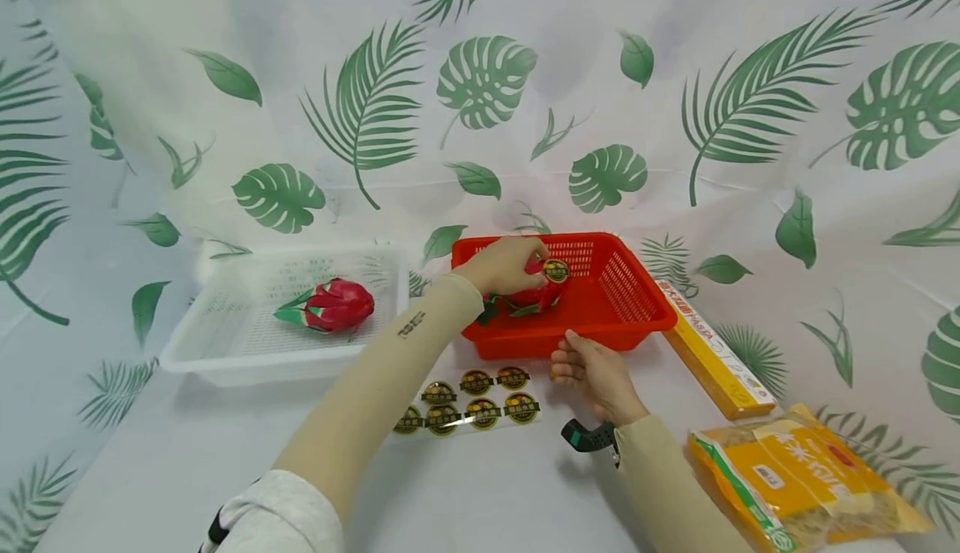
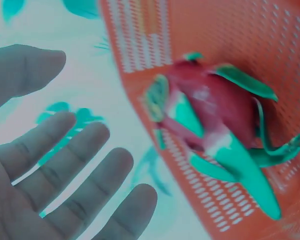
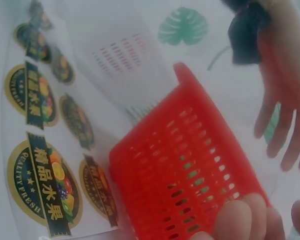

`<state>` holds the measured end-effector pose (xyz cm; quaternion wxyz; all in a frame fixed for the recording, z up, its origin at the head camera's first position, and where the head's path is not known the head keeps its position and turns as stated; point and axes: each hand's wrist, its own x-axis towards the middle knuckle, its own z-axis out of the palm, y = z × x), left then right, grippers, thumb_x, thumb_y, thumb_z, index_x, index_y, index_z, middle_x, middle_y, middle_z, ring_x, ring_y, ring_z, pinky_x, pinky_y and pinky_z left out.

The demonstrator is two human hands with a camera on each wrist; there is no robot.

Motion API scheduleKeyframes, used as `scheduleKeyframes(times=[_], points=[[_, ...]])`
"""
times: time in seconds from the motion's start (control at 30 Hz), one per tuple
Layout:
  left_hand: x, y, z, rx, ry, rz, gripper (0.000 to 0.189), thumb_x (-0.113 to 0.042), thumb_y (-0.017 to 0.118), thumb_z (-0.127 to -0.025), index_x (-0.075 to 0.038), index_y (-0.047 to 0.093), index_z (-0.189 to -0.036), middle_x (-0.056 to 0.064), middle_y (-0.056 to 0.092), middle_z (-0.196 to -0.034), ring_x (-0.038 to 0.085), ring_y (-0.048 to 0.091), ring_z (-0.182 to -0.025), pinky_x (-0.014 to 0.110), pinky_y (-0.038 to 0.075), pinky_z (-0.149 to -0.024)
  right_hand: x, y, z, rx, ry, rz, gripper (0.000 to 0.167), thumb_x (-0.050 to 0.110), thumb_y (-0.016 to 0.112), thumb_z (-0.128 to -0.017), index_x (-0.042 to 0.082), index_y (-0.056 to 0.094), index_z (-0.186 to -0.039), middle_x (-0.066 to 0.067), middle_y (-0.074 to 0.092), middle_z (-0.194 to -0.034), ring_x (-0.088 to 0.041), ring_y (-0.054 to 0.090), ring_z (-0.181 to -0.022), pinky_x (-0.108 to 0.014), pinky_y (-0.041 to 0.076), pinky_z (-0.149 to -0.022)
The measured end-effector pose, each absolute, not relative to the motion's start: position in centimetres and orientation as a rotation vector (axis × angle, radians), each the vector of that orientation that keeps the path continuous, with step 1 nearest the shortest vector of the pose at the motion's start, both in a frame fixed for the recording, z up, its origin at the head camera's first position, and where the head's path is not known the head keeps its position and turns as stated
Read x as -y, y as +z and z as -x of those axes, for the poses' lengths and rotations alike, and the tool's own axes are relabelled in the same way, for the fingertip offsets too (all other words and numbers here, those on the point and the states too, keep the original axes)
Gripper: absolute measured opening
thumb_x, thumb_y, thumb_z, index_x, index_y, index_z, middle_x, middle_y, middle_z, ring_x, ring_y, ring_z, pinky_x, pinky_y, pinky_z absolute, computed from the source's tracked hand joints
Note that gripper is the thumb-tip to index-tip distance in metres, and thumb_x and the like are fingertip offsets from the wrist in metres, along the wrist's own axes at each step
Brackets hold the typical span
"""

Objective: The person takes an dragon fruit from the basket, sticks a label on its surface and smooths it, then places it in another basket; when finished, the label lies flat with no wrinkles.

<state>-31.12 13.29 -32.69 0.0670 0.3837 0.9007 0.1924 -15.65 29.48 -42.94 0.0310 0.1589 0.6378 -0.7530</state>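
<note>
A person's left hand (image 1: 501,265) is reaching into the red basket (image 1: 637,319) near the table's middle, fingers straight over a dragon fruit (image 1: 525,296) that is already wearing a round label (image 1: 556,270). The right hand (image 1: 596,374) is hovering at the basket's near edge, fingers loosely relaxed and holding nothing that shows. A second dragon fruit (image 1: 333,304) is lying in the white basket (image 1: 225,344) toward the left edge, with no label visible on it, so the labelling is looking about half done. The sticker sheet (image 1: 468,403) is lying just in front of the red basket, six labels showing. A long yellow box (image 1: 712,357) and a yellow packet (image 1: 802,474) are crowding the right side; the near-left table is offering open room.
</note>
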Motion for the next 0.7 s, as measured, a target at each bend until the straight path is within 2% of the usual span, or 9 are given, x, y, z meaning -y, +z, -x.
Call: scheduleKeyframes(times=[0.13, 0.3, 0.43, 0.57, 0.7], points=[[-11.0, -31.8, 28.6, -2.710, 0.683, -1.259, 0.039, -0.034, 0.066, -0.102, -0.014, 0.062, -0.135, 0.003, 0.069, -0.132, 0.018, 0.064, -0.121, 0.034, 0.053, -0.107, -29.0, -42.7, 15.3, -2.090, -2.221, -0.487, 0.036, 0.037, 0.053, -0.109, 0.002, 0.061, -0.115, 0.001, 0.073, -0.089, -0.013, 0.069, -0.078, -0.027, 0.061, -0.081], [-6.8, -32.3, 24.8, -2.747, 0.847, -1.327, 0.032, -0.033, 0.068, -0.101, -0.014, 0.068, -0.127, -0.001, 0.074, -0.123, 0.015, 0.069, -0.111, 0.030, 0.057, -0.099, -28.1, -42.4, 15.1, -2.180, -2.197, -0.435, 0.034, 0.037, 0.057, -0.107, 0.003, 0.063, -0.112, 0.000, 0.073, -0.088, -0.014, 0.068, -0.078, -0.026, 0.060, -0.078], [-2.4, -34.7, 21.4, -2.745, 1.014, -1.304, 0.024, -0.026, 0.070, -0.100, -0.013, 0.070, -0.120, -0.001, 0.075, -0.115, 0.016, 0.069, -0.102, 0.032, 0.058, -0.093, -27.3, -42.0, 15.0, -2.263, -2.171, -0.428, 0.033, 0.036, 0.061, -0.106, 0.003, 0.065, -0.109, -0.001, 0.073, -0.086, -0.015, 0.068, -0.076, -0.026, 0.060, -0.074], [2.7, -38.4, 18.7, -2.719, 1.151, -1.169, 0.017, -0.022, 0.069, -0.100, -0.015, 0.072, -0.115, -0.005, 0.075, -0.108, 0.012, 0.068, -0.095, 0.035, 0.060, -0.086, -26.1, -41.6, 15.1, -2.408, -2.092, -0.396, 0.030, 0.031, 0.064, -0.104, 0.001, 0.067, -0.106, -0.004, 0.074, -0.084, -0.016, 0.068, -0.073, -0.027, 0.061, -0.072], [7.0, -42.0, 17.6, -2.749, 1.216, -0.972, 0.012, -0.021, 0.069, -0.100, -0.018, 0.073, -0.111, -0.009, 0.074, -0.101, 0.005, 0.065, -0.090, 0.028, 0.058, -0.079, -24.8, -41.2, 15.3, -2.531, -2.010, -0.302, 0.034, 0.033, 0.066, -0.103, -0.001, 0.068, -0.109, -0.008, 0.075, -0.086, -0.018, 0.070, -0.075, -0.027, 0.061, -0.072]])
